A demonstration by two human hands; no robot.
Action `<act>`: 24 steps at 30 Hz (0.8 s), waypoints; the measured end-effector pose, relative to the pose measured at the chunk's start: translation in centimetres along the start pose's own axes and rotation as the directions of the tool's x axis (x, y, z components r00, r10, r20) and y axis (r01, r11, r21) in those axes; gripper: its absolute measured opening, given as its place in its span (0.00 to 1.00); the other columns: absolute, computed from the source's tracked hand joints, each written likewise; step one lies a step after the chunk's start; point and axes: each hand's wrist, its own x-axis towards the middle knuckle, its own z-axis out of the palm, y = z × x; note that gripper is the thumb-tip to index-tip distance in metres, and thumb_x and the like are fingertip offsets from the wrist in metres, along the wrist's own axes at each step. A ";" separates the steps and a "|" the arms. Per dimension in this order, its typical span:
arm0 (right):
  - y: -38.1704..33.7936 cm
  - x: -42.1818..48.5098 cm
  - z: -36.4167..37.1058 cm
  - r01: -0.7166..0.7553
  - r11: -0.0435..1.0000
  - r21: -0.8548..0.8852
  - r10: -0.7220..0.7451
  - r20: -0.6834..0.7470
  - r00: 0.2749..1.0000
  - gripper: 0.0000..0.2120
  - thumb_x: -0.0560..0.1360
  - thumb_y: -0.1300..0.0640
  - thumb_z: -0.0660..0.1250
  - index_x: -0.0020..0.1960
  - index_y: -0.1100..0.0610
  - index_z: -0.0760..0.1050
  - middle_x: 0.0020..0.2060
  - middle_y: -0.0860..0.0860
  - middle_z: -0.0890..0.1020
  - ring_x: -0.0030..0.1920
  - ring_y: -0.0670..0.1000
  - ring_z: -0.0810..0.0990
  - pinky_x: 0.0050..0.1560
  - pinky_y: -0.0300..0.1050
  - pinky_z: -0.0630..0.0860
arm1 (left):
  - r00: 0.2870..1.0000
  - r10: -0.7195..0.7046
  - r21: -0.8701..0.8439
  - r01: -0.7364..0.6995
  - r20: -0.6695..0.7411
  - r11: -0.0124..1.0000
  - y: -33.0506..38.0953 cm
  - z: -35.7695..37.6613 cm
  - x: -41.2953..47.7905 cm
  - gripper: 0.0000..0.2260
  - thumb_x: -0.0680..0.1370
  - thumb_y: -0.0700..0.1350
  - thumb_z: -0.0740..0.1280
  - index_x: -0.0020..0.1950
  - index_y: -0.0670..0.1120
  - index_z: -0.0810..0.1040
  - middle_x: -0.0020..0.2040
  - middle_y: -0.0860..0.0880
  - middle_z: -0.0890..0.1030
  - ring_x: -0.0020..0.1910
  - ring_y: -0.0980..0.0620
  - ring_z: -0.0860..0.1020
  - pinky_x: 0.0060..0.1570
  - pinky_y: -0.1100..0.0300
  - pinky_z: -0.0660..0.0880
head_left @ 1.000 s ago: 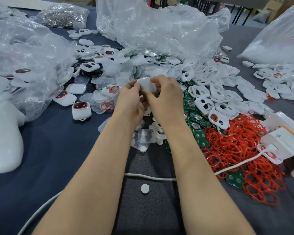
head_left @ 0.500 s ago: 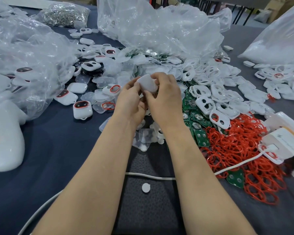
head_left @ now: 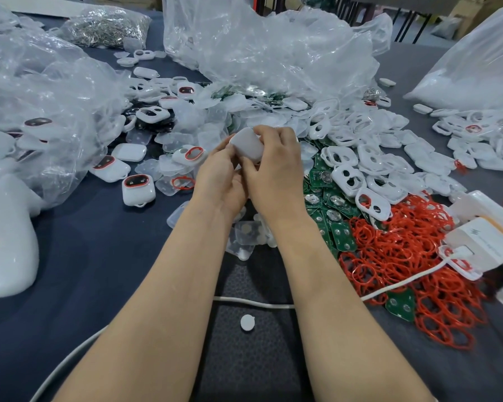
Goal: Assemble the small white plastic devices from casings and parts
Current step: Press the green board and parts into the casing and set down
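White casing [head_left: 246, 145] in left hand [head_left: 218, 181], right hand [head_left: 276, 172]; box [head_left: 488, 245] lettering blurred.

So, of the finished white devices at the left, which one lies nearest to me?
The white device with the dark, red-rimmed window facing up, left of your left hand on bare cloth. The others lie farther back, by the clear plastic bag.

We observe the left hand [head_left: 219, 181] and right hand [head_left: 276, 172], both bare. The left forearm [head_left: 163, 300] and right forearm [head_left: 340, 300] are likewise bare down to the frame's lower edge.
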 end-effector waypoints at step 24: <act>0.0 0.2 -0.2 0.020 0.992 0.125 -0.014 -0.044 0.999 0.15 0.75 0.64 0.65 0.62 0.59 0.76 0.55 0.56 0.74 0.54 0.53 0.75 0.55 0.37 0.69 | 0.996 -0.079 -0.082 0.076 -0.028 0.994 0.2 -0.3 -0.1 0.08 0.82 0.35 0.55 0.54 0.39 0.73 0.25 0.44 0.80 0.23 0.49 0.80 0.23 0.61 0.77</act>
